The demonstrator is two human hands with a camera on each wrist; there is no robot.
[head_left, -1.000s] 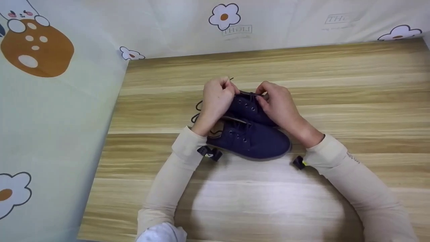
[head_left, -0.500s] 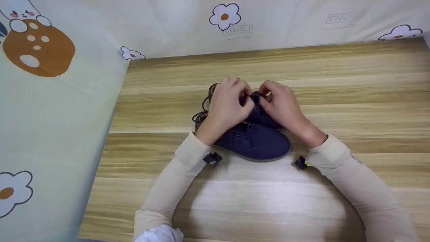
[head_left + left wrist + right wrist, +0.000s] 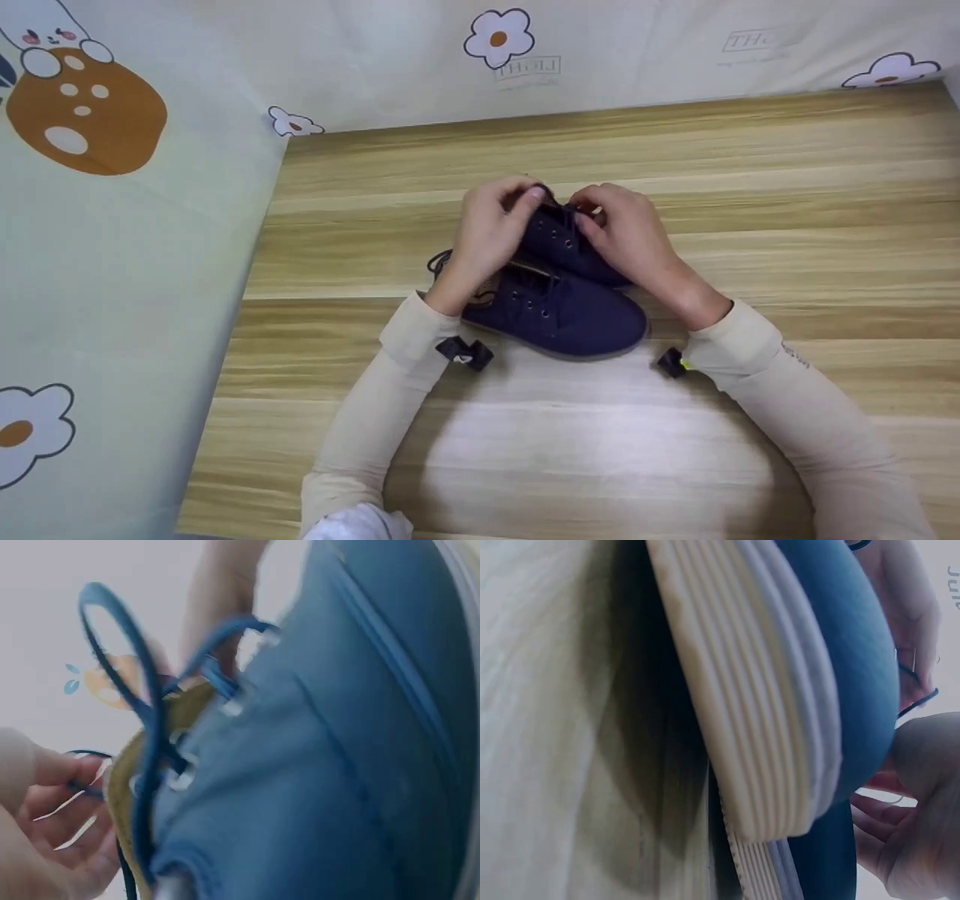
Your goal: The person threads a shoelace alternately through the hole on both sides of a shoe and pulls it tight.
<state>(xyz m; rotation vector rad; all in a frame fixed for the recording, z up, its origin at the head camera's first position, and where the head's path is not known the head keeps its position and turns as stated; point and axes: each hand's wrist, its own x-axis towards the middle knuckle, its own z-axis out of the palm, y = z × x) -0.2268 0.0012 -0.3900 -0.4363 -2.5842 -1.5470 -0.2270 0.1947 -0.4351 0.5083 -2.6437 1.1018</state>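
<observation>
Two navy lace-up shoes lie side by side with toes to the right. On the far shoe [image 3: 559, 238], my right hand [image 3: 630, 232] pinches the shoelace [image 3: 568, 216] near the top eyelets with thumb and forefinger. My left hand [image 3: 491, 229] is over that shoe's opening and pinches a length of the same lace; the left wrist view shows this dark strand [image 3: 88, 754] between its fingers. The near shoe [image 3: 577, 319] lies under my left wrist, its lace through the eyelets [image 3: 184, 772] with a loose loop [image 3: 112, 607]. The far shoe's heel is hidden by my left hand.
Both shoes rest on a wood-grain table [image 3: 585, 442]. A pale cloth wall [image 3: 390, 67] with flower prints rises along the back and left edges. Small black wrist devices [image 3: 465, 352] hang at both cuffs, close to the near shoe's sides.
My left hand went right to meet my right hand at the far shoe's laces, then came back left with a strand. The right hand stays almost still; the shoes hardly move.
</observation>
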